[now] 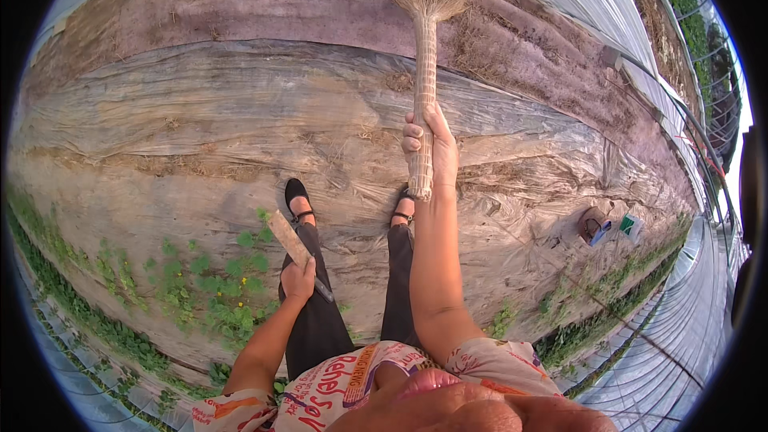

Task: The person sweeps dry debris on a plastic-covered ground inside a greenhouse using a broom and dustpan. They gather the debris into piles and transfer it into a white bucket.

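A bound straw whisk broom (pixel 425 54) is gripped by my right hand (pixel 443 144), with that arm stretched out ahead of me. Its bristles flare at the far end over the purplish ground fabric (pixel 252 6), and the tied butt points back towards me. Lower and to the left, my left hand (pixel 298 279) is closed around a flat, worn, light-brown strip (pixel 289 237), perhaps wood. A dark flat end (pixel 324 292) shows on the other side of that fist, in front of my trouser leg. What the whole tool is cannot be told.
Wrinkled, dirty plastic sheeting (pixel 210 96) covers the ground under my black shoes (pixel 296 192). Yellow-flowered vines (pixel 228 288) grow at the left. A brown container (pixel 593 225) and a green-and-white packet (pixel 630 227) lie at the right. Greenhouse film and hoops (pixel 708 144) curve along the right.
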